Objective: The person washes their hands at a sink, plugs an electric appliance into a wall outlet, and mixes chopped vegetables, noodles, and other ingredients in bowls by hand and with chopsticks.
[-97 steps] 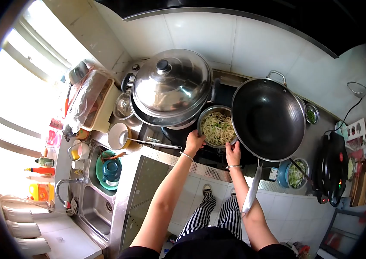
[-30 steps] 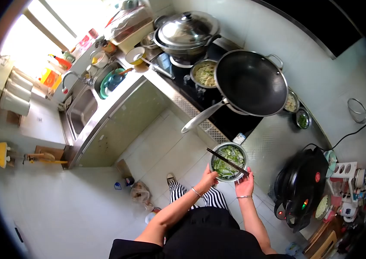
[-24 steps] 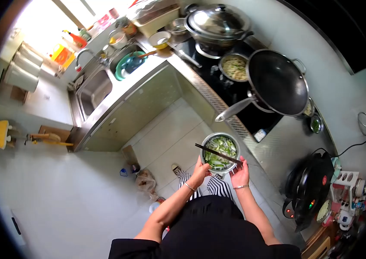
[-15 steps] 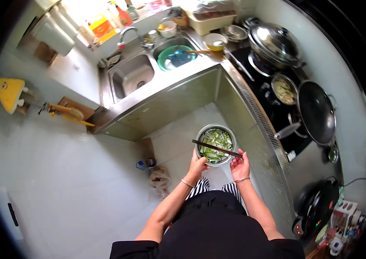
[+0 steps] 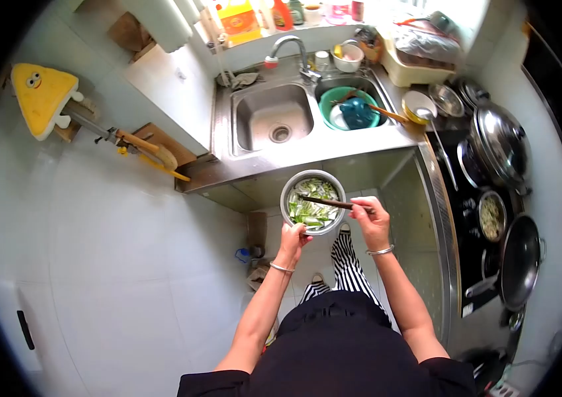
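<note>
A round metal bowl (image 5: 285, 205) holds cut green and white vegetables (image 5: 313, 213) in front of my body. My left hand (image 5: 293, 242) grips its near left rim, thumb on top and fingers beneath. In my right hand (image 5: 371, 218) are dark chopsticks (image 5: 342, 204), pinched at their right end. Their other end reaches over the vegetables inside the bowl. My right hand is just right of the bowl, apart from its rim.
Ahead is a double sink (image 5: 273, 116), with a green basin (image 5: 331, 95) in its right half. Along the right stand a lidded pot (image 5: 501, 142), a pan of food (image 5: 493, 217) and a dark wok (image 5: 519, 263). A yellow triangular plush (image 5: 41, 99) hangs at left.
My view has turned left toward the sink, and the stove has shifted right. My right hand has left the bowl's side and taken up the chopsticks that lay across it; their tips now point into the vegetables.
</note>
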`<control>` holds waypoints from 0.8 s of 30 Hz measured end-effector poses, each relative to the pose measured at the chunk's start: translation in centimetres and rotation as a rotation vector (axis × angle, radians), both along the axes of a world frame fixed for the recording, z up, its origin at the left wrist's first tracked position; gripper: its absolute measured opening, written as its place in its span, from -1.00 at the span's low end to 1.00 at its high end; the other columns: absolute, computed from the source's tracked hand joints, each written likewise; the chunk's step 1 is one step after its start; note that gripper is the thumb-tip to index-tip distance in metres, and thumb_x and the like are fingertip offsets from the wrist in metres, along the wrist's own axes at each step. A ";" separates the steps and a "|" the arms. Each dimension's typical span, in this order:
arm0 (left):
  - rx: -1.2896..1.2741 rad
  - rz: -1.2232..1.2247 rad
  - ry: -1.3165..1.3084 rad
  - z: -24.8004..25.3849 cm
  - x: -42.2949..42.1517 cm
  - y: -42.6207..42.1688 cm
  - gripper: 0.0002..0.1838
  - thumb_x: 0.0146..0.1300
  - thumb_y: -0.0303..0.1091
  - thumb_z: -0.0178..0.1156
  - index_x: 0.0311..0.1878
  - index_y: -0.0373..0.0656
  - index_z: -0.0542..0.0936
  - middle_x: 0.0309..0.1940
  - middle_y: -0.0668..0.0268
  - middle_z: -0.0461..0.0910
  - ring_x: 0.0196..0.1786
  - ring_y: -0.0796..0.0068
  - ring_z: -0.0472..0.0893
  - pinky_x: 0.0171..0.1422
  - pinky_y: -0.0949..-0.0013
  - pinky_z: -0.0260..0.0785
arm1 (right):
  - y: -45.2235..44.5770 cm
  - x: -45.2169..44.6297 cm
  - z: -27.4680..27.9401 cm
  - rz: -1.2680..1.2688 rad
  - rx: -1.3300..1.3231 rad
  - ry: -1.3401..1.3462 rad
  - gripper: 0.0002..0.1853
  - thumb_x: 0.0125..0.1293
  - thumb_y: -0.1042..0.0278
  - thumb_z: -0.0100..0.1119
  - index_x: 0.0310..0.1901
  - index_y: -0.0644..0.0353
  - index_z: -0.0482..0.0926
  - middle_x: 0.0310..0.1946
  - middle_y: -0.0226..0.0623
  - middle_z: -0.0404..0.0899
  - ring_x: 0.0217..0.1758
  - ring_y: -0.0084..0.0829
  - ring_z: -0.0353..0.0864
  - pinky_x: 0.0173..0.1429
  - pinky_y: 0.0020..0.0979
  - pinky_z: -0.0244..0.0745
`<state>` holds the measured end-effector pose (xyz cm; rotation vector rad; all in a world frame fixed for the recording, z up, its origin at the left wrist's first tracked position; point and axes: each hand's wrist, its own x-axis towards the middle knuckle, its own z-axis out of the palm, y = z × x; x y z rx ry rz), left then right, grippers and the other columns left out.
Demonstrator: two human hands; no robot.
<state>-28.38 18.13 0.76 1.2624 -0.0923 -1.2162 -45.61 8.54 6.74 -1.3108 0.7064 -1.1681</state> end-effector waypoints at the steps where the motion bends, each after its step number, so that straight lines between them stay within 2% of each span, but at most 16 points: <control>1: -0.006 0.026 -0.012 0.2 0.7 -0.8 -0.75 -0.07 -0.55 -0.04 -0.23 -0.21 0.43 -0.55 0.40 0.45 -0.56 0.60 0.46 -0.57 0.54 0.42 | -1.2 1.7 0.2 0.058 -0.056 0.013 -0.88 0.19 0.54 0.12 -0.22 0.29 0.55 -0.34 -0.38 0.49 -0.36 -0.59 0.52 -0.28 -0.58 0.47; 2: -0.008 0.022 0.018 0.4 1.3 -1.6 -0.77 -0.06 -0.54 -0.03 -0.26 -0.25 0.44 -0.55 0.36 0.47 -0.59 0.57 0.47 -0.57 0.54 0.43 | -2.8 3.1 0.1 0.079 -0.177 0.154 -0.89 0.14 0.52 0.17 -0.27 0.24 0.58 -0.34 -0.35 0.49 -0.37 -0.58 0.52 -0.30 -0.56 0.46; 3: -0.011 0.017 0.047 0.7 1.8 -2.5 -0.80 -0.06 -0.54 -0.03 -0.29 -0.30 0.46 -0.56 0.32 0.49 -0.62 0.55 0.48 -0.57 0.54 0.44 | -3.8 4.7 0.8 0.104 -0.225 0.170 -0.91 0.11 0.50 0.20 -0.31 0.20 0.60 -0.40 -0.32 0.49 -0.42 -0.54 0.51 -0.35 -0.55 0.43; 4: -0.008 0.074 0.060 0.7 2.2 -3.5 -0.86 -0.07 -0.53 -0.02 -0.41 -0.34 0.48 -0.58 0.29 0.51 -0.64 0.53 0.49 -0.58 0.54 0.43 | -5.4 5.8 1.4 0.150 -0.345 0.246 -0.91 0.10 0.49 0.21 -0.32 0.21 0.60 -0.44 -0.31 0.49 -0.44 -0.52 0.51 -0.38 -0.54 0.41; 6: -0.003 0.144 0.108 0.4 3.3 -5.0 -0.91 -0.04 -0.52 -0.01 -0.49 -0.29 0.48 -0.59 0.29 0.50 -0.62 0.50 0.50 -0.57 0.49 0.45 | -8.2 7.5 2.3 0.227 -0.497 0.314 -0.93 0.10 0.51 0.20 -0.34 0.20 0.58 -0.51 -0.27 0.49 -0.53 -0.45 0.49 -0.44 -0.52 0.37; 11: -0.022 0.247 0.155 -0.2 5.8 -7.9 -0.93 -0.01 -0.51 0.01 -0.54 -0.22 0.47 -0.57 0.31 0.51 -0.55 0.50 0.52 -0.54 0.47 0.43 | -15.6 8.1 6.4 0.464 -0.160 0.174 -0.93 0.20 0.49 0.15 -0.30 0.26 0.57 -0.52 -0.40 0.54 -0.53 -0.67 0.49 -0.44 -0.64 0.39; 13: -0.040 0.282 0.153 -0.9 6.9 -9.1 -0.92 -0.01 -0.52 0.01 -0.55 -0.22 0.47 -0.59 0.32 0.50 -0.56 0.50 0.51 -0.54 0.46 0.44 | -18.8 8.8 6.9 0.474 -0.222 0.294 -0.93 0.19 0.49 0.15 -0.30 0.27 0.57 -0.54 -0.37 0.55 -0.52 -0.63 0.53 -0.44 -0.61 0.40; 14: -0.041 0.298 0.144 -1.2 7.4 -9.8 -0.91 -0.01 -0.53 0.01 -0.57 -0.23 0.47 -0.61 0.32 0.49 -0.57 0.50 0.51 -0.54 0.46 0.44 | -20.1 9.8 6.6 0.423 -0.373 0.348 -0.92 0.17 0.50 0.16 -0.30 0.26 0.58 -0.54 -0.32 0.57 -0.52 -0.57 0.55 -0.43 -0.57 0.43; 18: -0.045 0.337 0.144 -1.7 9.8 -12.6 -0.92 -0.01 -0.54 -0.02 -0.53 -0.25 0.47 -0.58 0.28 0.51 -0.58 0.48 0.52 -0.52 0.46 0.47 | -21.7 14.3 1.0 0.414 -0.316 0.373 -0.90 0.12 0.51 0.17 -0.30 0.24 0.60 -0.51 -0.25 0.58 -0.53 -0.47 0.56 -0.43 -0.53 0.44; 19: -0.024 0.375 0.150 -1.8 10.4 -13.3 -0.92 -0.02 -0.55 -0.03 -0.49 -0.28 0.47 -0.55 0.24 0.52 -0.58 0.46 0.53 -0.53 0.47 0.48 | -21.6 15.4 0.7 0.420 -0.388 0.348 -0.90 0.12 0.52 0.17 -0.30 0.24 0.60 -0.52 -0.26 0.57 -0.53 -0.47 0.56 -0.44 -0.53 0.43; 24: -0.018 0.334 0.177 -3.0 14.9 -15.6 -0.84 -0.04 -0.56 -0.02 -0.36 -0.36 0.49 -0.51 0.20 0.54 -0.57 0.45 0.53 -0.53 0.46 0.48 | -22.6 18.8 2.8 0.461 -0.268 0.311 -0.89 0.16 0.56 0.12 -0.27 0.30 0.59 -0.50 -0.30 0.56 -0.53 -0.56 0.56 -0.45 -0.59 0.43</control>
